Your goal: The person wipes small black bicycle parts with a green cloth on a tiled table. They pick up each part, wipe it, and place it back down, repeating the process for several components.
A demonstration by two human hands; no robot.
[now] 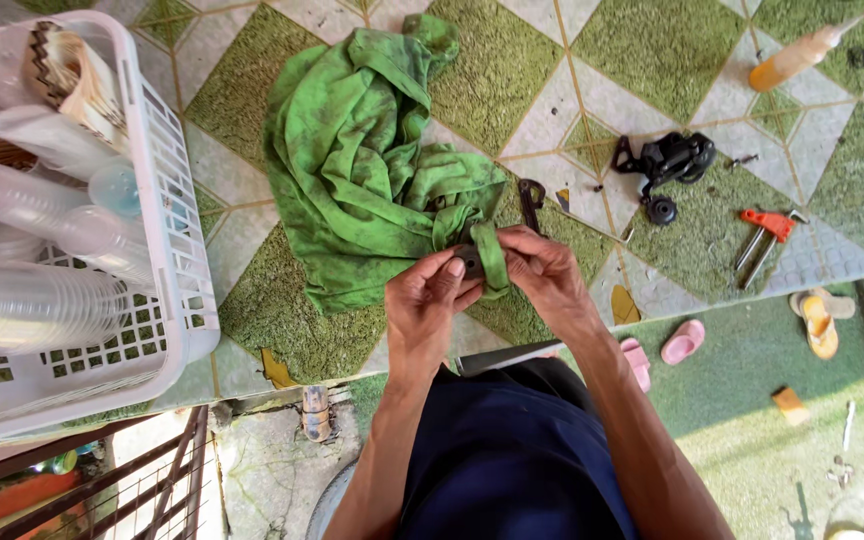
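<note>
My left hand (pixel 432 297) pinches a small round dark metal part (pixel 470 260) between thumb and fingers. A corner of a stained green cloth (pixel 372 170) wraps around that part, and my right hand (pixel 544 272) grips this cloth corner against it. The rest of the cloth lies crumpled on a green and white tiled surface (pixel 642 50) just beyond my hands. A dark metal plate piece (pixel 530 200) lies on the cloth's right edge, close to my right fingers.
A white plastic basket (pixel 177 250) with clear plastic containers stands at the left. A black bicycle derailleur (pixel 670 160) and small black wheel (pixel 662 210), a red-handled hex key set (pixel 767 232) and an orange oil bottle (pixel 802 55) lie at the right. Small sandals (pixel 682 342) lie on the floor below.
</note>
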